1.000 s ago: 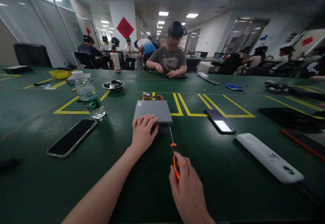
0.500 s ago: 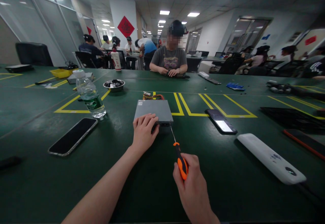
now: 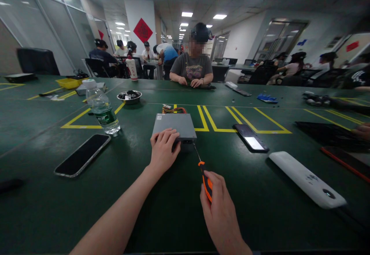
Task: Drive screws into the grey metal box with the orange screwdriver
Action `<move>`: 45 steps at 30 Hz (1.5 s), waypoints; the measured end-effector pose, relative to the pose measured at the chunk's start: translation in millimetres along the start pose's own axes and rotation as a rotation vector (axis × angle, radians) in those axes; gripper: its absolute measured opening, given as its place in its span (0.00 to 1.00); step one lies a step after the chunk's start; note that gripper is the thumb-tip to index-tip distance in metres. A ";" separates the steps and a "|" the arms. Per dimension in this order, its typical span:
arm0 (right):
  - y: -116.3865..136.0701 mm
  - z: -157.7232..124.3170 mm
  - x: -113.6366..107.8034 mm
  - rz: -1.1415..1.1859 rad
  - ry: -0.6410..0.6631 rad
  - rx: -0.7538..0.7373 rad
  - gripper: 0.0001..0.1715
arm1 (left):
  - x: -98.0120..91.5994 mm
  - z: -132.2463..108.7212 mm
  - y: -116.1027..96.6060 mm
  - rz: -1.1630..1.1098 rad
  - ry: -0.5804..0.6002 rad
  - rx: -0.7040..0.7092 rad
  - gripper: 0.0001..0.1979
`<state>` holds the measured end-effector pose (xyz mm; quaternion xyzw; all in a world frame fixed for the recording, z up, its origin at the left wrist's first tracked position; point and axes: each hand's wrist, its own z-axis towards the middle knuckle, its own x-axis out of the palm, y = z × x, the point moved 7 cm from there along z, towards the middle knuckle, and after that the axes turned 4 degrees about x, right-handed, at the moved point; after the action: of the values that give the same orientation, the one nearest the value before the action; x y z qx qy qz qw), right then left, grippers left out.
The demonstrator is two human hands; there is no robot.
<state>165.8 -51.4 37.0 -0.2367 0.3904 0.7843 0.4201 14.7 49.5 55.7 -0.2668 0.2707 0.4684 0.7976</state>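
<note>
A grey computer power supply (image 3: 175,122) lies flat on the green table, its bundle of coloured wires (image 3: 173,110) coming out at the far side. My left hand (image 3: 164,147) grips its near left part, fingers over the top and thumb against the front face. In my right hand (image 3: 218,205) is an orange and black screwdriver (image 3: 207,185), held by the handle between thumb and fingers. The thin shaft points away from me, and its tip meets the front face of the power supply near the right corner. Whether a screw sits under the tip is too small to tell.
To the left are a water bottle (image 3: 103,110), a dark phone (image 3: 83,155) and a metal bowl of small black parts (image 3: 129,97). A lit phone (image 3: 251,138) and a white handheld device (image 3: 308,179) lie right. Across the table sits a person (image 3: 192,66).
My right hand's fingers have shifted on the screwdriver handle, and the hand has moved slightly to the right. The left hand and the power supply stay put.
</note>
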 end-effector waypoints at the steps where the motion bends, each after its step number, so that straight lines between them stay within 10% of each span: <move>1: 0.1 0.4 -2.7 -0.007 -0.021 -0.009 0.17 | 0.3 -0.1 0.4 -0.001 0.007 -0.006 0.11; 45: 15.3 0.1 -7.1 -0.172 -0.057 -0.156 0.17 | -4.3 0.7 2.4 0.005 0.011 -0.017 0.17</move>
<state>156.6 -59.9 48.4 -0.2787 0.2943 0.7798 0.4770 11.0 48.4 58.7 -0.2753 0.2720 0.4712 0.7926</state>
